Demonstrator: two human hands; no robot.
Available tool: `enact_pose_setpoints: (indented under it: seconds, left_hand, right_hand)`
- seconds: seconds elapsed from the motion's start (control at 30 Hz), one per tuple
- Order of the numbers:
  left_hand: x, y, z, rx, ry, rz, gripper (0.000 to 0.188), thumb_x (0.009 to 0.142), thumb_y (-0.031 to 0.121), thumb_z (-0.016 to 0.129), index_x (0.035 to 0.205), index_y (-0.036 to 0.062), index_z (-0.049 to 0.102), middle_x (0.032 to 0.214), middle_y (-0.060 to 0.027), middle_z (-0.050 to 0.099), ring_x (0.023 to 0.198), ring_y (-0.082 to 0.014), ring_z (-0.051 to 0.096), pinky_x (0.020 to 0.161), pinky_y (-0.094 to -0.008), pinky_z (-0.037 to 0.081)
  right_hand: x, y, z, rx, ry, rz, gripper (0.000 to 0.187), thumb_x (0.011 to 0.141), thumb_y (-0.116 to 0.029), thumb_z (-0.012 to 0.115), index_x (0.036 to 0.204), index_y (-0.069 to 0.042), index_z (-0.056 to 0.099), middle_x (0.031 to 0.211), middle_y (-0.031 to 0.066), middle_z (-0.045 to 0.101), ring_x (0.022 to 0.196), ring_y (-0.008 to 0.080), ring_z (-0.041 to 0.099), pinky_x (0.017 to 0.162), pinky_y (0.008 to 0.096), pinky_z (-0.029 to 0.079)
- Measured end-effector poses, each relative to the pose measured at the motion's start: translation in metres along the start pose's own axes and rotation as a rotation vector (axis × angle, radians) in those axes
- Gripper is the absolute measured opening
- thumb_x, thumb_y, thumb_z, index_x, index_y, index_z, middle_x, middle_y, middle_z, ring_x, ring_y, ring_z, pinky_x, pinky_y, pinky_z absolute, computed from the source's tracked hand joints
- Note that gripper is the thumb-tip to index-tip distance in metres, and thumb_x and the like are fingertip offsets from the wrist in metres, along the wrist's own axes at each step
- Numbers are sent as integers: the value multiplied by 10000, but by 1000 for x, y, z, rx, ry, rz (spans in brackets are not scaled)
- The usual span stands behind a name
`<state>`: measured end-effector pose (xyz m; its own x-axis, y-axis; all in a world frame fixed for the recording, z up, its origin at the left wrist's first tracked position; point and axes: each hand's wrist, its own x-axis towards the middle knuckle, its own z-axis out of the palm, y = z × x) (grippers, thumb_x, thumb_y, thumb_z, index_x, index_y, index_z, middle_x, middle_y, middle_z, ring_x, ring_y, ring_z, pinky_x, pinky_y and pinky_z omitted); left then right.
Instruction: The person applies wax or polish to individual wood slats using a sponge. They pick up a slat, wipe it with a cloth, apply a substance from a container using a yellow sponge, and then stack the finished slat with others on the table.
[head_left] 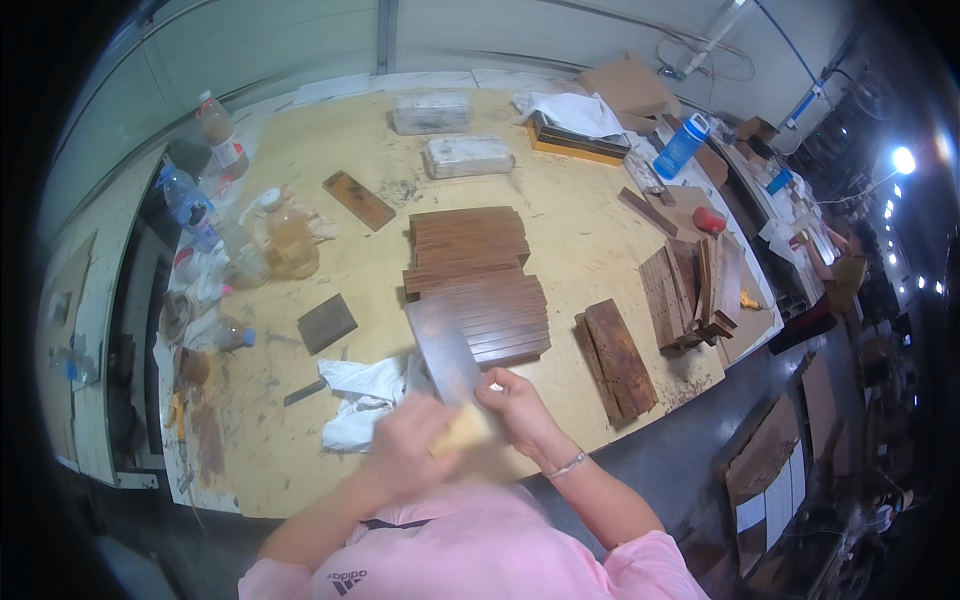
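At the desk's [300, 470] near edge, your two hands clamp one dark plank [443, 350] (long axis pointing away): left hand [412, 445], right hand [520, 405].

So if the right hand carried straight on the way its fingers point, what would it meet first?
The right hand points up-left at the dark wooden slat it already steadies. Past that, probably the near stack of brown slats, though depth is hard to judge.
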<state>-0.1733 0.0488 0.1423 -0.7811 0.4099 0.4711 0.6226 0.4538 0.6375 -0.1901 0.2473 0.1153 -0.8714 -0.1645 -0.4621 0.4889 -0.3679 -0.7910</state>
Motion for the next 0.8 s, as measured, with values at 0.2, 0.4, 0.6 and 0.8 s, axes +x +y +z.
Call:
enact_pose_setpoints:
  seconds: [0.2,0.4,0.6,0.8]
  left_hand:
    - [35,-64,-34,224,333,-182,358,621,56,767,954,34,635,838,-113,590,772,-290,607,644,-387,490]
    - [22,-54,-34,191,248,-168,364,625,56,784,960,38,642,820,-88,578,753,-268,589,649,-362,492]
    - [51,-43,-49,73,309,-154,326,650,-23,768,947,9,638,814,-41,546,670,-143,500,604,-268,444]
    - [40,-76,-40,36,367,-415,322,669,13,789,956,5,643,816,-25,544,663,-119,491,607,-248,444]
  right_hand:
    - [-19,6,-3,-194,-60,-3,73,939,-94,620,926,-39,573,830,91,654,744,131,610,633,281,495]
    - [-21,21,-21,-395,-78,-141,34,927,-56,622,944,-44,594,767,-24,614,692,28,550,614,195,436]
    - [-34,12,-9,-762,29,-272,44,916,-42,615,943,-19,588,775,-40,567,692,25,466,596,209,389]
    - [-35,16,-11,-742,50,-343,206,901,-154,646,998,18,587,754,220,601,692,317,608,706,383,494]
